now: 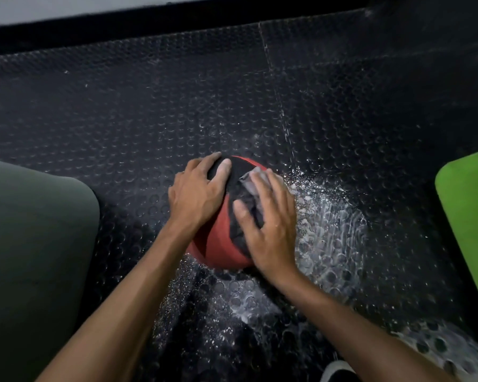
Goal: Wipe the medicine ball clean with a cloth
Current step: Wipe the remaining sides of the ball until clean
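A red and black medicine ball sits on the black studded rubber floor in the middle of the view. My left hand lies spread over the ball's upper left side, fingers fairly straight, touching its black panel. My right hand presses a crumpled grey cloth flat against the ball's right side with spread fingers. Most of the cloth is hidden beneath that hand.
White powdery smears cover the floor to the right of and below the ball. A dark green mat lies at the left, a bright green mat at the right. A shoe tip shows at the bottom. A wall runs along the top.
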